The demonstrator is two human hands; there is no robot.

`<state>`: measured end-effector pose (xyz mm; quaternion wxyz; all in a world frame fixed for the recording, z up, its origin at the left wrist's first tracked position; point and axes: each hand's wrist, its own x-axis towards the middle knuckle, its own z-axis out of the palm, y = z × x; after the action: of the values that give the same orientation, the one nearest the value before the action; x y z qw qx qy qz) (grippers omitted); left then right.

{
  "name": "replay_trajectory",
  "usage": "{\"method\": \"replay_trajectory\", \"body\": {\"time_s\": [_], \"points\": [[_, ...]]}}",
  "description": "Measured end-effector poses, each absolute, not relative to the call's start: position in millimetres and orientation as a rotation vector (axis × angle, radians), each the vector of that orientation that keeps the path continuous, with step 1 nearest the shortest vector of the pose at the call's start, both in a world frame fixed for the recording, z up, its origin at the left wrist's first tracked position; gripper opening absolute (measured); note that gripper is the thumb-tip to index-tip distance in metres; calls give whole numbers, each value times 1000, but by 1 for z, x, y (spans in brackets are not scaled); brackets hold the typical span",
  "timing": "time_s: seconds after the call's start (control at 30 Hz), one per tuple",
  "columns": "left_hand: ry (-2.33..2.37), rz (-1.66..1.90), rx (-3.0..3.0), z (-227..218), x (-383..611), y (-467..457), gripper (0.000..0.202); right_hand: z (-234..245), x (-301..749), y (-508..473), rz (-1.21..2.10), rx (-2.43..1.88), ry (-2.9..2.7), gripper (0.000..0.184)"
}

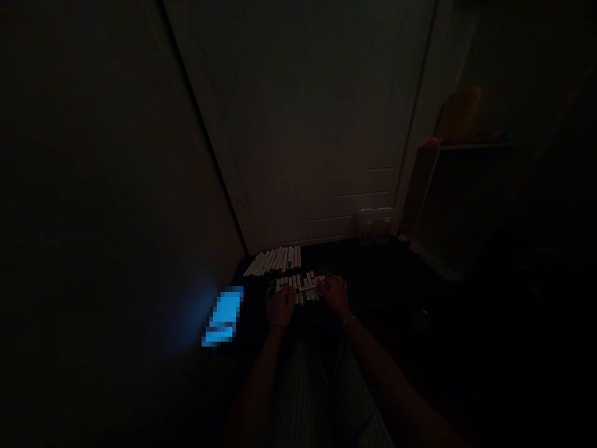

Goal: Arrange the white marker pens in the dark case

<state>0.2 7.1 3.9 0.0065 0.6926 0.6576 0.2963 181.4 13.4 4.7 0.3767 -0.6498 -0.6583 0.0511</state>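
Slim white rod-shaped marker [308, 287] held crosswise above a black counter [368, 274].
Left to right: a fanned row of long white markers [275, 260]; the left hand [281, 305], fingers curled at the marker's left end, though in this gloom I cannot tell whether they grip; the marker, long axis sideways, right end slightly farther away; the right hand [336, 295], pinching that end.

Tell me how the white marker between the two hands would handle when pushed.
The white marker looks slim, so probably light. Its straight shape suggests stiffness. Being long and narrow, it might roll, though dimness hides whether it is round.
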Motion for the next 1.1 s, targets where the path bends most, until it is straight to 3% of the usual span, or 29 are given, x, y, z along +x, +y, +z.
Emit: {"method": "replay_trajectory", "body": {"time_s": [1.1], "points": [[2014,939,2162,10,3,2,29,2,182,15,104,-1645,-1699,38]]}}
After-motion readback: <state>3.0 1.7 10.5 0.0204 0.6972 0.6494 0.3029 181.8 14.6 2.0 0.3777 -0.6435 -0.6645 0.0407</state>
